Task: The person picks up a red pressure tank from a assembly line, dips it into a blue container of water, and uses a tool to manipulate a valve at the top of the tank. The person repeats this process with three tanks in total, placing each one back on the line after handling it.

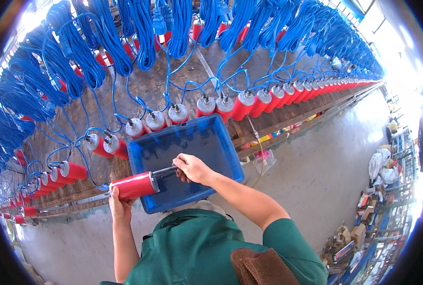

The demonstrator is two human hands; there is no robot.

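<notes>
Over the blue plastic tray (206,147), I hold a red motor cylinder (133,186) nearly level. My left hand (120,205) is wrapped round its left end from below, where a blue cable joins it. A dark shaft (165,170) sticks out of the silver right end. The fingers of my right hand (193,169) are closed on the shaft's free end. How far the shaft reaches inside the cylinder is hidden. Dark liquid or wet marks show on the tray's bottom.
The wooden bench (192,71) carries a long row of red cylinders (243,105) with grey caps and blue leads. Coiled blue cables (140,33) hang behind them. At the right, a cluttered shelf (382,223) stands across the grey floor (311,156).
</notes>
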